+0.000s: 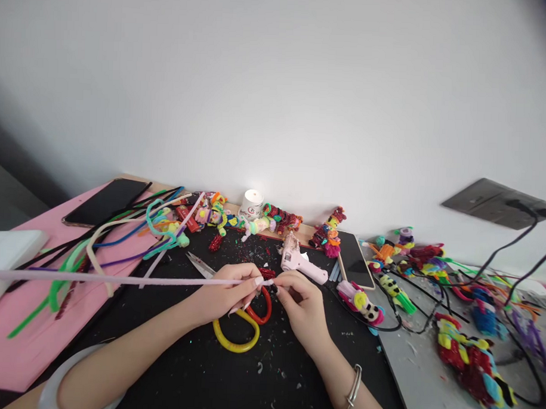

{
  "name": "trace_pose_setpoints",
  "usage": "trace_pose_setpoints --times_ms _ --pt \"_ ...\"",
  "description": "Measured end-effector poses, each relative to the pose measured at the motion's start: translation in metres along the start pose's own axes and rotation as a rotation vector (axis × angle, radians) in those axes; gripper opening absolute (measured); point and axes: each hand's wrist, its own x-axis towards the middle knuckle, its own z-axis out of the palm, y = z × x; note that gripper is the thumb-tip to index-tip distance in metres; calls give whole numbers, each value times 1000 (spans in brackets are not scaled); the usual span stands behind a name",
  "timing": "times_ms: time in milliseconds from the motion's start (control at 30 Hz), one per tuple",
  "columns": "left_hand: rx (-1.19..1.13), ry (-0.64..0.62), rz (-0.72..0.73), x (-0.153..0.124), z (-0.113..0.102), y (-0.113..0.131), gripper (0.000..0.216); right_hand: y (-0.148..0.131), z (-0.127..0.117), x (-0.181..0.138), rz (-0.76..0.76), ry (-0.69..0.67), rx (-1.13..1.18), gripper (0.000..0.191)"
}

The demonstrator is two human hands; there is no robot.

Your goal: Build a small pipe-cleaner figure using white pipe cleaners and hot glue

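Note:
My left hand (227,295) pinches a long pale pink pipe cleaner (109,278) that stretches off to the left edge. My right hand (299,304) is closed, its fingertips pinching the pipe cleaner's right end together with a small dark bit I cannot make out. Both hands meet over a black mat (231,370). Under them lie scissors (239,331) with one yellow and one red handle loop, blades pointing up-left. A small red glittery piece (267,273) sits just behind my fingers.
A pink glue gun (298,260) lies behind my right hand. Loose coloured pipe cleaners (133,235) lie on a pink board (30,339), with a phone (105,201) beyond them. A second phone (355,261), several pipe-cleaner figures (473,360) and black cables (508,260) fill the right side.

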Motion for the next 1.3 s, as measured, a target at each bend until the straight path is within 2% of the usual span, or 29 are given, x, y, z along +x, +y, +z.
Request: trace_pose_setpoints --times_ms 300,533,733,1000,1300 --pt "-41 -3 -10 1 0 -1 29 2 0 2 73 5 154 10" --pt "-15 35 -13 0 1 0 29 -4 -3 3 -7 -39 -22 13" --pt "136 61 10 -1 0 4 28 -5 -5 2 -95 -75 -136 16" --pt "419 46 70 -3 -1 14 26 -5 -4 0 -133 -143 -230 17" --pt "573 64 230 -4 1 9 23 -1 -3 -3 -197 -226 -297 22"
